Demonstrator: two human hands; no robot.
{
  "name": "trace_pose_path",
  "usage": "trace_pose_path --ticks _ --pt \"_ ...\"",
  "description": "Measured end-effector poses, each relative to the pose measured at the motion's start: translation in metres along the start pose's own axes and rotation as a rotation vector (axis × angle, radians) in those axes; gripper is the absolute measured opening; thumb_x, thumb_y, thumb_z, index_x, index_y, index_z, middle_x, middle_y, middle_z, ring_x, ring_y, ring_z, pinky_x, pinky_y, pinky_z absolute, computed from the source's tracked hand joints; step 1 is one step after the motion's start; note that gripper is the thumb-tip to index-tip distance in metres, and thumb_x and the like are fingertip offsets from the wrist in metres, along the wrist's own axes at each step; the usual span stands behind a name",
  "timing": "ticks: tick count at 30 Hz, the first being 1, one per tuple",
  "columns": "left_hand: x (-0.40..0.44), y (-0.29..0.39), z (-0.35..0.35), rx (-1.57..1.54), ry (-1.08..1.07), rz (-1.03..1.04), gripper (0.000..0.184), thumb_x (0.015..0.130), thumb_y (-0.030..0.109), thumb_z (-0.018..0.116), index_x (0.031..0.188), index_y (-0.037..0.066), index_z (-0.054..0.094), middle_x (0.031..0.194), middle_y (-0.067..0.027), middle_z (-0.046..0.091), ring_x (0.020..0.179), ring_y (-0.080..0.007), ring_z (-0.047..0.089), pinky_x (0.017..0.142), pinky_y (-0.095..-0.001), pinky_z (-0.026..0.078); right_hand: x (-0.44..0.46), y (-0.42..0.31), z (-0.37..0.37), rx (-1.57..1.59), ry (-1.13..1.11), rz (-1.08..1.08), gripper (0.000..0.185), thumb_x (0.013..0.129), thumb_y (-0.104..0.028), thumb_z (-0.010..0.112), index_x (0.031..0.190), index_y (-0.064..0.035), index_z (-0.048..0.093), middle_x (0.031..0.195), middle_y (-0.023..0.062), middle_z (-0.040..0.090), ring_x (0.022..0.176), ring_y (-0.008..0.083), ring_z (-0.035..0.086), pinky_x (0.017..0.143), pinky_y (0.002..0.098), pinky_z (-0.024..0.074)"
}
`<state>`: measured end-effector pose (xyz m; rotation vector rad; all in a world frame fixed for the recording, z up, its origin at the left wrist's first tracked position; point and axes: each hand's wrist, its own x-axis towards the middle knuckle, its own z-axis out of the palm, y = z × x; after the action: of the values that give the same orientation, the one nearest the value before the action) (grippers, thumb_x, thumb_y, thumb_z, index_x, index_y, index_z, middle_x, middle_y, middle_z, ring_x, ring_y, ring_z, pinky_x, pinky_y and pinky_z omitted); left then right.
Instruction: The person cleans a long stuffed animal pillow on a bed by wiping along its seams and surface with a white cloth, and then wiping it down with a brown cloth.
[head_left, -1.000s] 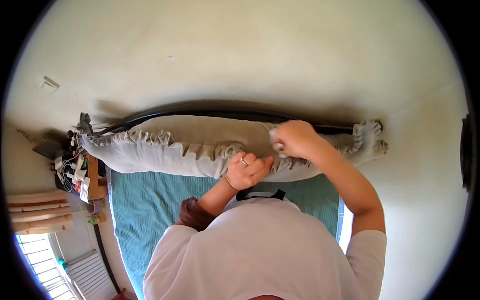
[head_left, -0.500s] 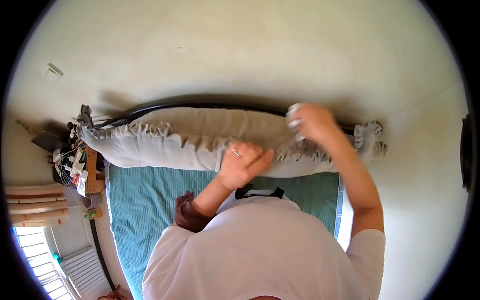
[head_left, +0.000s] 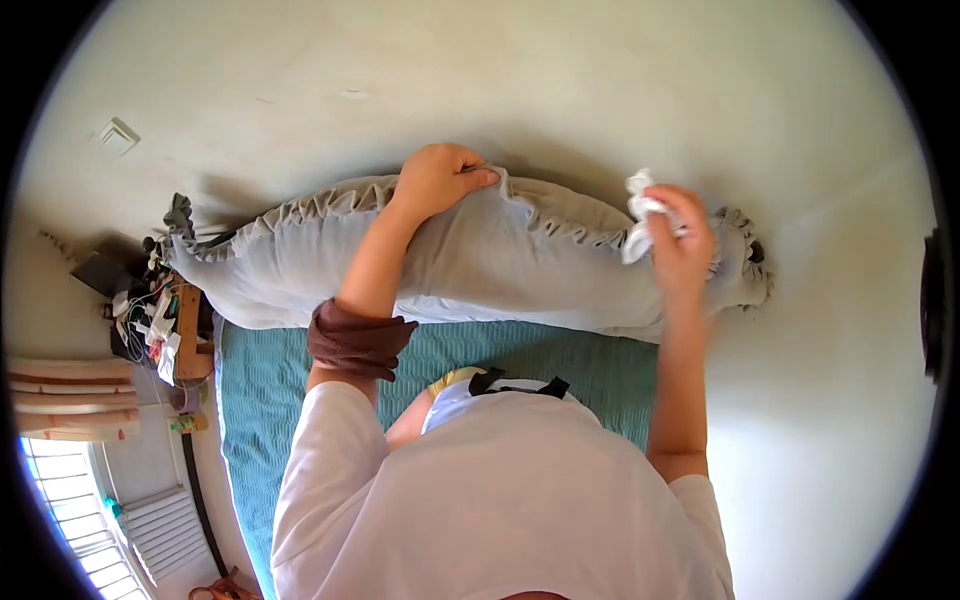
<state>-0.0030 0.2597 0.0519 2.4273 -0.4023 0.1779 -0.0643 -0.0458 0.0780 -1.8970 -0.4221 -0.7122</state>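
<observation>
A grey headboard cover with a ruffled elastic edge stretches over the headboard at the end of the bed. My left hand pinches the ruffled top edge near the middle, thumb on the near side. A brown cloth is wrapped around my left forearm. In front of the cover's right part, my right hand is closed on a crumpled white cloth or tissue, whose ends stick out past the fingers.
A bed with a teal ribbed sheet lies beneath me. A pale wall stands right behind the headboard. To the left, a cluttered wooden stand carries cables and small items, near a window.
My left hand has moved up and left onto the cover's top edge, which now sits higher over the dark headboard rim. My right hand has shifted right with the white cloth or tissue.
</observation>
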Motion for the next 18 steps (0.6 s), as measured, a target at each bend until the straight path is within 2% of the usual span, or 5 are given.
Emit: trace_pose_path --ticks 4,7,9,12,18 --pt "0.001 -0.004 0.007 -0.033 0.05 -0.028 0.032 0.079 0.039 0.067 0.071 0.008 0.065 0.066 -0.0134 0.061 0.063 -0.032 0.059 0.058 -0.0424 0.044 -0.035 -0.058 0.071 -0.046 -0.251 -0.105 0.024 0.072 -0.001 0.063 0.094 -0.0109 0.07 0.099 0.0085 0.061 0.089 0.0267 0.062 0.078 0.0348 0.0503" --pt "-0.006 0.002 0.018 0.121 0.243 -0.005 0.029 0.08 0.038 0.066 0.074 0.01 0.068 0.069 -0.013 0.064 0.068 -0.0328 0.063 0.061 -0.0444 0.048 -0.041 0.009 0.079 -0.432 -0.382 -0.352 0.024 0.069 -0.001 0.064 0.09 -0.0114 0.069 0.099 0.0072 0.062 0.086 0.0258 0.064 0.073 0.0359 0.0517" --pt "-0.014 0.009 0.021 0.162 0.336 0.005 0.028 0.081 0.039 0.065 0.077 0.011 0.07 0.072 -0.0122 0.066 0.072 -0.0332 0.065 0.064 -0.0462 0.05 -0.032 0.023 0.058 -0.499 -0.36 -0.226 0.025 0.066 0.0 0.065 0.087 -0.012 0.069 0.097 0.0063 0.062 0.083 0.0257 0.064 0.071 0.0369 0.0522" --pt "-0.012 0.011 0.03 0.168 0.395 -0.033 0.03 0.082 0.04 0.064 0.076 0.012 0.07 0.071 -0.0122 0.067 0.071 -0.0326 0.065 0.063 -0.0461 0.05 -0.011 0.011 0.044 -0.511 -0.352 -0.15 0.025 0.066 0.002 0.066 0.086 -0.0131 0.07 0.095 0.0064 0.062 0.082 0.0267 0.063 0.07 0.0364 0.052" --pt "-0.013 0.016 0.013 0.084 0.321 -0.07 0.028 0.081 0.038 0.065 0.076 0.011 0.069 0.071 -0.0102 0.065 0.068 -0.0325 0.063 0.058 -0.0458 0.048 -0.028 -0.025 0.121 -0.31 -0.509 -0.491 0.021 0.068 -0.004 0.066 0.086 -0.0127 0.07 0.094 0.0037 0.062 0.083 0.027 0.062 0.072 0.0365 0.0514"
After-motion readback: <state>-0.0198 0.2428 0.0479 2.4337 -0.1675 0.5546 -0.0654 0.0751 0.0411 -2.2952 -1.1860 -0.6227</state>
